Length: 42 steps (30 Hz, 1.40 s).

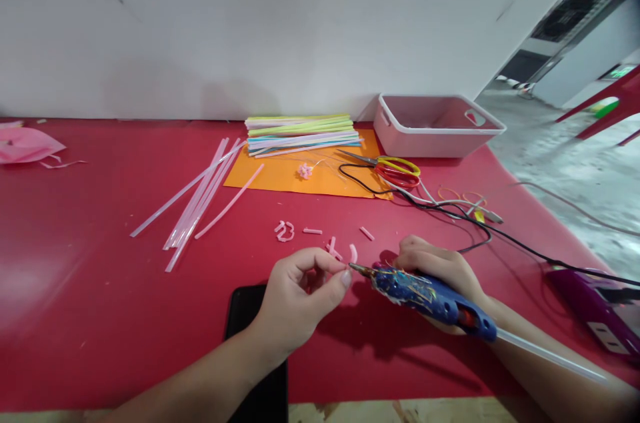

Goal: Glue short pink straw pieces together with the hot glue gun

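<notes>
My right hand (445, 269) is wrapped round a blue hot glue gun (425, 296), its nozzle pointing left and a clear glue stick (550, 353) jutting from its back end. Thumb and index finger of my left hand (305, 289) pinch together right at the nozzle tip; what they hold, if anything, is too small to make out. Just beyond the fingertips lie short pink pieces: a curved one (353, 253), a crossed pair (333, 248), straight bits (367, 233) and a bent piece (285, 231).
Pink strips (200, 199) lie at left. An orange sheet (320, 184) bears coloured strips (300, 136), a small pink flower (305, 171) and scissors (397, 168). A pink basket (425, 143) stands behind. Cables (450, 209), a purple power strip (590, 309) and a black phone (245, 309) lie nearby.
</notes>
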Each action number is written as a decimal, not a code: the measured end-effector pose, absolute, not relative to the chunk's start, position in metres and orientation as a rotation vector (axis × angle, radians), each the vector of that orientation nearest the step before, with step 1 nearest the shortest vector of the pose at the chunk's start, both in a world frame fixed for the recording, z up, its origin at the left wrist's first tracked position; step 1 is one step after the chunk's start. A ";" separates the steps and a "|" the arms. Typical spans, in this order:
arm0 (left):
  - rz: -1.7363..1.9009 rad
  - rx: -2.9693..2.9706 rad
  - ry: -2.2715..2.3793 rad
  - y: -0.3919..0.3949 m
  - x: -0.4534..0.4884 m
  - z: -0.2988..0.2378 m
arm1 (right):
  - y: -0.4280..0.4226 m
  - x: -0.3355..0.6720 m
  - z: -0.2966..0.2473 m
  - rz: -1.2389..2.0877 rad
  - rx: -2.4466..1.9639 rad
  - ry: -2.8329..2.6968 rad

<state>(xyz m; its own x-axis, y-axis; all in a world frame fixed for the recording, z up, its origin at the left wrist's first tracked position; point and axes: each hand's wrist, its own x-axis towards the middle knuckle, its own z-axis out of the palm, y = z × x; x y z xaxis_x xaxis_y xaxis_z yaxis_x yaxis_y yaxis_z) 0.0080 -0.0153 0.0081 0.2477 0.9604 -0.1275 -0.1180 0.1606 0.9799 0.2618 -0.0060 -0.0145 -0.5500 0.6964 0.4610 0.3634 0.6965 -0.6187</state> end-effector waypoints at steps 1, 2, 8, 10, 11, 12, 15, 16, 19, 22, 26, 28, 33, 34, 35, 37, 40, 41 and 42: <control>0.996 1.117 0.997 -0.015 0.008 0.008 | -0.006 0.261 -0.015 0.593 -0.811 -2.182; 0.997 1.125 0.993 -0.016 0.008 0.008 | -0.007 0.261 -0.015 0.582 -0.810 -2.177; 0.990 1.146 0.989 -0.016 0.008 0.009 | -0.006 0.260 -0.016 0.526 -0.806 -2.168; 0.996 1.149 0.988 -0.016 0.008 0.010 | -0.005 0.261 -0.017 0.514 -0.796 -2.177; 0.997 1.150 0.986 -0.016 0.008 0.010 | -0.005 0.261 -0.017 0.510 -0.780 -2.189; 0.993 1.152 0.984 -0.016 0.008 0.009 | -0.004 0.262 -0.017 0.511 -0.765 -2.198; 0.990 1.162 0.978 -0.016 0.008 0.009 | -0.004 0.263 -0.017 0.520 -0.750 -2.196; 0.988 1.165 0.979 -0.016 0.008 0.008 | -0.004 0.263 -0.017 0.523 -0.753 -2.194; 0.989 1.172 0.983 -0.017 0.008 0.008 | -0.004 0.262 -0.016 0.521 -0.767 -2.203; 0.986 1.188 0.982 -0.017 0.007 0.008 | -0.004 0.261 -0.015 0.508 -0.762 -2.212; 0.960 1.207 0.985 -0.016 0.006 0.009 | -0.005 0.259 -0.013 0.485 -0.763 -2.194; 0.960 1.212 0.986 -0.016 0.006 0.008 | -0.005 0.258 -0.012 0.490 -0.756 -2.195; 0.957 1.222 0.979 -0.017 0.007 0.008 | -0.005 0.256 -0.008 0.485 -0.747 -2.194; 0.955 1.224 0.980 -0.017 0.007 0.008 | -0.005 0.256 -0.007 0.473 -0.749 -2.197; 0.953 1.226 0.982 -0.017 0.006 0.008 | -0.005 0.256 -0.007 0.463 -0.748 -2.197; 0.958 1.232 0.980 -0.018 0.006 0.008 | -0.005 0.256 -0.007 0.464 -0.746 -2.190; 0.974 1.243 0.968 -0.018 0.006 0.005 | -0.006 0.259 -0.009 0.502 -0.756 -2.187; 0.980 1.247 0.964 -0.018 0.006 0.004 | -0.006 0.260 -0.010 0.515 -0.762 -2.189; 0.984 1.250 0.963 -0.017 0.006 0.004 | -0.007 0.261 -0.010 0.527 -0.769 -2.196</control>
